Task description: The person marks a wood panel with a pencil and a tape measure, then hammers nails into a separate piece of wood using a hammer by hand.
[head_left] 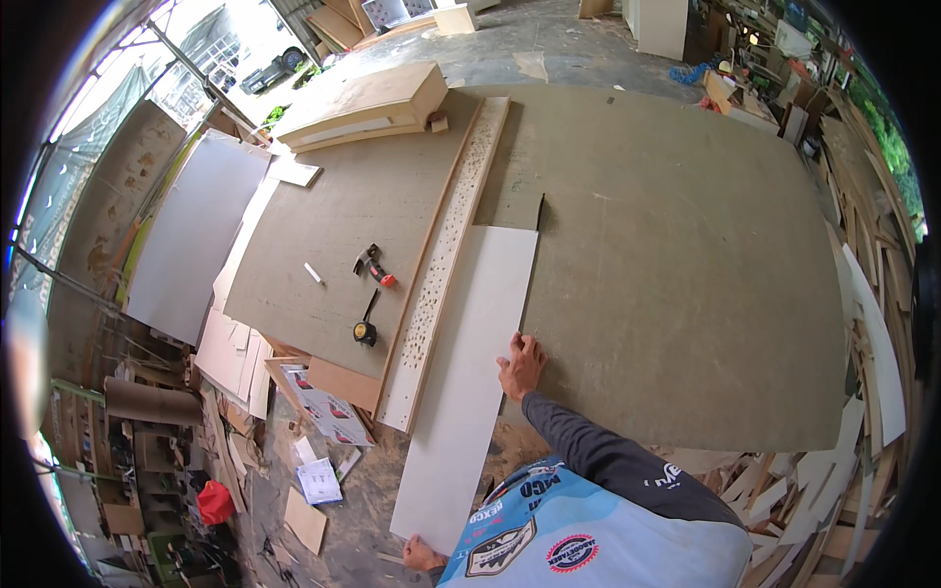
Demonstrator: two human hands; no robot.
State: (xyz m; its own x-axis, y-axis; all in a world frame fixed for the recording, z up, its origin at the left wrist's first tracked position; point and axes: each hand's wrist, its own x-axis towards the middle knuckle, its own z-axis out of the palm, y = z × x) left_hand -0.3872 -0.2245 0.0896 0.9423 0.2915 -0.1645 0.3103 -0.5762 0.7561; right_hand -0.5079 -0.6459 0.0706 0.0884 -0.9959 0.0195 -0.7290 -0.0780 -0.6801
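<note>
Holding long white board [469,382] | right hand [520,365] flat on edge (unclamped) | left hand [421,556] grips end

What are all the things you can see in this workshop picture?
Long white rectangular board: one, white, lying on the big sheet, near end hanging over the edge.
Large grey-brown sheet of board: one, serving as work surface, filling the middle.
Narrow strip with many small holes: one, pale, left of the white board.
Black and yellow tape measure: one, left of the strip.
Red and black hand tool: one, above the tape measure.
Small white marker: one, left of the tool.
Stack of tan boards: one pile, far left corner.
Pale wood offcuts: many, floor at right.
Red bag: one, floor lower left.
Right hand: flat on the white board's right edge.
Left hand: grips the board's near end.
</note>
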